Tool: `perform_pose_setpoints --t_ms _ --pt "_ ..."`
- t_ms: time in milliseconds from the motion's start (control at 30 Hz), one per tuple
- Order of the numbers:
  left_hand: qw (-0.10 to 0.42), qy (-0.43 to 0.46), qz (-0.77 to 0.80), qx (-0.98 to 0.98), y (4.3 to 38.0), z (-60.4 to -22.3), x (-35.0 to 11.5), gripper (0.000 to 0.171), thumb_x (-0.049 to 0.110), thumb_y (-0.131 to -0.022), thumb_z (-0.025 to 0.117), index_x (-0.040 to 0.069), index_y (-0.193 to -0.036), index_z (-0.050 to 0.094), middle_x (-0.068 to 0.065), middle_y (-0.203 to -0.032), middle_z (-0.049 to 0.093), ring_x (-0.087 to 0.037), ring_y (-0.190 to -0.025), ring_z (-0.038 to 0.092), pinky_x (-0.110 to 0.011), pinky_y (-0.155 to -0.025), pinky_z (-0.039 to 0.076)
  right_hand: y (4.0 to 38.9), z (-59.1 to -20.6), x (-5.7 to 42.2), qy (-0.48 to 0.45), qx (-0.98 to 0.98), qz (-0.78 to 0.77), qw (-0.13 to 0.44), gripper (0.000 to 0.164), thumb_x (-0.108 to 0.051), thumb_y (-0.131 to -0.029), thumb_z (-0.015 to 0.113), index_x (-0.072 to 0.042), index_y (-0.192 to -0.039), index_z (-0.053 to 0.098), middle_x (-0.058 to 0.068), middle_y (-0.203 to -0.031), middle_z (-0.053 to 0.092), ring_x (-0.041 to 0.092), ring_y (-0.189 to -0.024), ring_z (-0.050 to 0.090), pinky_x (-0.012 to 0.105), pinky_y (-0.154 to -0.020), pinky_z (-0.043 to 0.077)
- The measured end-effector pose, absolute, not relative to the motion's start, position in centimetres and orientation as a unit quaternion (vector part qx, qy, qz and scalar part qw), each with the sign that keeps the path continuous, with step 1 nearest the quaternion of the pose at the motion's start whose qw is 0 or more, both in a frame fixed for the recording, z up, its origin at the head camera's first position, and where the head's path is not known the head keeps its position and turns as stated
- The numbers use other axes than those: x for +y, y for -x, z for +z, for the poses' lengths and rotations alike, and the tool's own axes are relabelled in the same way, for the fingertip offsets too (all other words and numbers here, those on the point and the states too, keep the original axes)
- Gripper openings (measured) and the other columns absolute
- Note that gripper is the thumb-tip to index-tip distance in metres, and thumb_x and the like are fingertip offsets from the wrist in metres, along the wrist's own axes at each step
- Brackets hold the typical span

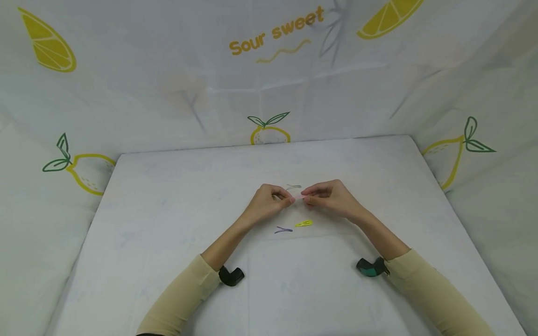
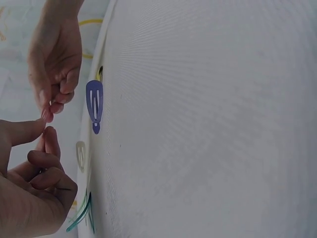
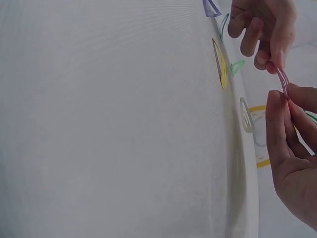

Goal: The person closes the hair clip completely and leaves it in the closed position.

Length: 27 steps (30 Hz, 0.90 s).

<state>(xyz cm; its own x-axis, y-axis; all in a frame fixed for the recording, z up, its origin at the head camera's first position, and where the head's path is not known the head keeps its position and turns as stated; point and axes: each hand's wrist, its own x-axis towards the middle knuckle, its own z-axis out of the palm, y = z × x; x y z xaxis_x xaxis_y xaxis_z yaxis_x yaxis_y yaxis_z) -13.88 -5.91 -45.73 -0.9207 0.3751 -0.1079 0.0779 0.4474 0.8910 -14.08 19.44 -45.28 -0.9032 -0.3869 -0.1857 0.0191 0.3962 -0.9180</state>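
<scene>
Above the white table, both hands meet at a small pink snap hair clip. My left hand pinches one end between thumb and fingertip. At the other end, the thumb and fingers of my right hand pinch it; fingertips cover both ends. A purple snap clip lies nearer me, its two arms spread apart. Beside it, to the right, is a yellow snap clip. Just beyond the hands rests a pale grey clip, also with its arms apart.
The white table has a wall of white cloth printed with lemons behind it and along its sides. Black wrist devices sit at both sleeve cuffs, close over the tabletop.
</scene>
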Motion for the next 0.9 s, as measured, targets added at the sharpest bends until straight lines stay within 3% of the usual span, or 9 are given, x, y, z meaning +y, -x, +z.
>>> perform_pose_setpoints --t_ms 533,900 --pt "0.145 -0.14 0.511 0.836 13.75 -45.77 -5.91 0.012 0.018 -0.097 0.077 0.009 -0.099 0.085 -0.004 -0.088 0.078 -0.006 -0.068 0.055 -0.021 -0.064 0.043 14.2 -45.34 19.83 0.109 0.807 -0.544 0.203 0.029 -0.017 -0.099 0.078 -0.002 -0.124 0.078 0.018 -0.105 0.083 0.022 -0.09 0.081 0.021 -0.087 0.06" --pt "0.151 -0.146 0.507 0.836 13.69 -46.1 -5.93 0.013 0.02 -0.098 0.078 0.009 -0.1 0.085 -0.004 -0.09 0.079 -0.006 -0.072 0.056 -0.02 -0.067 0.043 13.91 -45.34 20.05 0.116 0.819 -0.528 0.196 0.025 -0.016 -0.099 0.078 -0.004 -0.12 0.08 0.015 -0.104 0.083 0.016 -0.089 0.08 0.021 -0.087 0.058"
